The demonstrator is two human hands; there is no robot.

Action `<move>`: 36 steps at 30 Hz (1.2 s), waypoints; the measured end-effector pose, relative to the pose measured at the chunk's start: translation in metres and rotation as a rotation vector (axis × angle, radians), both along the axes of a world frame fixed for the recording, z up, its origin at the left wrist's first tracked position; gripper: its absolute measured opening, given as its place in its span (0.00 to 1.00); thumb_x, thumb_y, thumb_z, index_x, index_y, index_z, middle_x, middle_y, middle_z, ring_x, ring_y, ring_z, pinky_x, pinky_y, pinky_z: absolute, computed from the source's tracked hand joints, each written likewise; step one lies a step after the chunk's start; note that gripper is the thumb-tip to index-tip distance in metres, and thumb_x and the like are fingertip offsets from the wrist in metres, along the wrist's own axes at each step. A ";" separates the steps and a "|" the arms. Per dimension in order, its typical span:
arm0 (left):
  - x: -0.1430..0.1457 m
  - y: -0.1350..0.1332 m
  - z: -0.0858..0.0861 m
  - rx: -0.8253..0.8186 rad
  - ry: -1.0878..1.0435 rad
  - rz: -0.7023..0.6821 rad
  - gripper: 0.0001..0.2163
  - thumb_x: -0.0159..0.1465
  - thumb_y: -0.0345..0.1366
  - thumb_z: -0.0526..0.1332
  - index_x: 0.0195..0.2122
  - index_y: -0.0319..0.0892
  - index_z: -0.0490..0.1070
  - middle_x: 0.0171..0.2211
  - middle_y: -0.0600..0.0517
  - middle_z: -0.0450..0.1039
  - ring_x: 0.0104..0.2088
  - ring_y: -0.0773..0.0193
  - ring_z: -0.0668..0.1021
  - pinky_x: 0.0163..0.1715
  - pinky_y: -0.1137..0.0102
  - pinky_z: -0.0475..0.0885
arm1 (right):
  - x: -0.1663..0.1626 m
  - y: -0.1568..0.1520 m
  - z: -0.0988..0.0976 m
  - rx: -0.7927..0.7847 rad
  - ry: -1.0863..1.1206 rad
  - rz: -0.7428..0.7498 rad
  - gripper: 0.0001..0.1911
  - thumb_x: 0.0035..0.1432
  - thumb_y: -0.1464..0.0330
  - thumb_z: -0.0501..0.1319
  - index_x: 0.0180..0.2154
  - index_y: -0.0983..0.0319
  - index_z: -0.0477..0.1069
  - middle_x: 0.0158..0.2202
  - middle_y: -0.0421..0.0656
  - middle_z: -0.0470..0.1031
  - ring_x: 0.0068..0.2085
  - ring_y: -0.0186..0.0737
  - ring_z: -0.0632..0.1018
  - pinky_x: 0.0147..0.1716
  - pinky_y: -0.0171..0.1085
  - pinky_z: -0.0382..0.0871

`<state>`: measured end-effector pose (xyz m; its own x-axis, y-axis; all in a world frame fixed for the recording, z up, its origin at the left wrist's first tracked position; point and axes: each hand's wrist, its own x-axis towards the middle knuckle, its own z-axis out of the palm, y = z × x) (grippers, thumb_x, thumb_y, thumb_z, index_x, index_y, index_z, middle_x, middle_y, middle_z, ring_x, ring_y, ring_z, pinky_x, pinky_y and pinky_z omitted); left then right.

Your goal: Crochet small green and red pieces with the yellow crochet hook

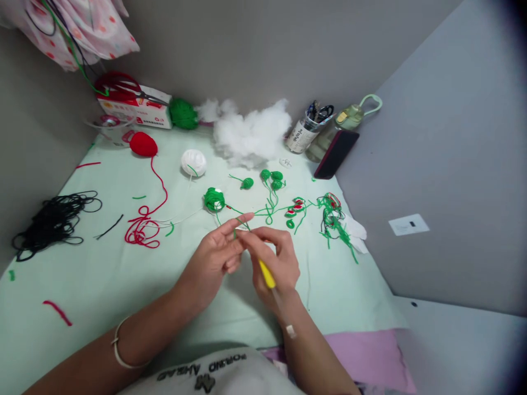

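My right hand (276,258) grips a crochet hook (267,274) with a yellow handle, its rear end lying back over the wrist. Close against it, my left hand (218,247) pinches green yarn, with a strand passing over the raised forefinger. The small piece of work between the fingertips is mostly hidden. Just beyond the hands sits a ball of green yarn (214,199). Small green crocheted balls (276,180) with trailing tails lie farther back, and red, white and green crocheted pieces (295,207) lie to the right.
A red yarn ball (144,144), white yarn ball (194,163) and black cord (49,222) are on the left. White stuffing (251,131) is piled at the back. A pen cup (303,133), bottle (349,118) and phone (336,154) stand back right. Yarn scraps (335,219) lie near the right wall.
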<state>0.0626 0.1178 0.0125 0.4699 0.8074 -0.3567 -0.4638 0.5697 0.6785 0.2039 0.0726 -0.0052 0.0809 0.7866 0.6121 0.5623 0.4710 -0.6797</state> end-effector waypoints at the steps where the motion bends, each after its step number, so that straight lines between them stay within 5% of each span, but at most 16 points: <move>1: -0.001 0.001 0.000 -0.044 -0.041 -0.027 0.20 0.60 0.32 0.72 0.55 0.42 0.78 0.22 0.62 0.60 0.19 0.78 0.54 0.18 0.80 0.54 | 0.001 0.001 0.002 -0.006 0.081 -0.008 0.19 0.66 0.75 0.60 0.52 0.50 0.79 0.44 0.46 0.80 0.44 0.44 0.79 0.42 0.45 0.75; 6: -0.003 0.006 0.005 -0.016 -0.063 0.011 0.18 0.59 0.29 0.72 0.52 0.42 0.80 0.30 0.57 0.68 0.19 0.80 0.55 0.17 0.81 0.54 | 0.003 0.006 0.013 -0.112 0.516 0.024 0.12 0.70 0.69 0.58 0.42 0.54 0.81 0.34 0.43 0.77 0.32 0.39 0.76 0.32 0.41 0.73; 12: 0.001 0.001 0.005 -0.097 -0.092 0.007 0.19 0.60 0.29 0.71 0.54 0.41 0.79 0.22 0.61 0.60 0.19 0.77 0.56 0.18 0.81 0.57 | -0.002 0.002 0.005 -0.008 0.014 -0.045 0.17 0.66 0.74 0.59 0.51 0.50 0.79 0.44 0.46 0.80 0.44 0.44 0.79 0.41 0.46 0.76; 17: -0.005 0.005 0.003 -0.097 -0.156 -0.006 0.13 0.59 0.26 0.70 0.46 0.39 0.83 0.26 0.58 0.64 0.19 0.80 0.54 0.17 0.82 0.54 | 0.004 0.005 0.014 -0.114 0.595 -0.002 0.10 0.69 0.68 0.60 0.40 0.54 0.81 0.35 0.42 0.77 0.32 0.38 0.75 0.32 0.40 0.71; 20: -0.006 0.003 0.004 -0.010 -0.084 -0.026 0.16 0.60 0.29 0.71 0.50 0.45 0.82 0.26 0.58 0.66 0.20 0.78 0.59 0.19 0.80 0.57 | 0.003 0.009 0.016 -0.232 0.687 0.106 0.08 0.67 0.65 0.63 0.39 0.55 0.82 0.37 0.42 0.79 0.33 0.37 0.75 0.32 0.39 0.71; 28: -0.007 0.003 0.001 0.121 0.059 -0.047 0.13 0.63 0.39 0.71 0.48 0.46 0.83 0.24 0.57 0.68 0.22 0.74 0.64 0.24 0.76 0.62 | -0.001 0.008 0.013 -0.231 0.538 0.078 0.09 0.69 0.68 0.61 0.42 0.54 0.81 0.38 0.42 0.81 0.37 0.39 0.77 0.34 0.39 0.72; 34: 0.000 0.002 -0.001 0.026 -0.010 -0.005 0.18 0.59 0.34 0.73 0.52 0.42 0.81 0.24 0.59 0.66 0.20 0.77 0.60 0.20 0.80 0.59 | -0.004 0.002 0.006 0.087 -0.113 -0.058 0.19 0.66 0.78 0.60 0.52 0.54 0.77 0.46 0.47 0.81 0.45 0.42 0.80 0.43 0.43 0.77; 36: -0.001 0.003 -0.002 -0.073 -0.088 -0.040 0.16 0.60 0.32 0.73 0.50 0.39 0.82 0.26 0.58 0.66 0.20 0.79 0.57 0.19 0.82 0.58 | -0.003 0.001 0.006 0.116 -0.131 -0.073 0.19 0.65 0.79 0.60 0.52 0.55 0.77 0.46 0.48 0.80 0.45 0.42 0.80 0.41 0.43 0.77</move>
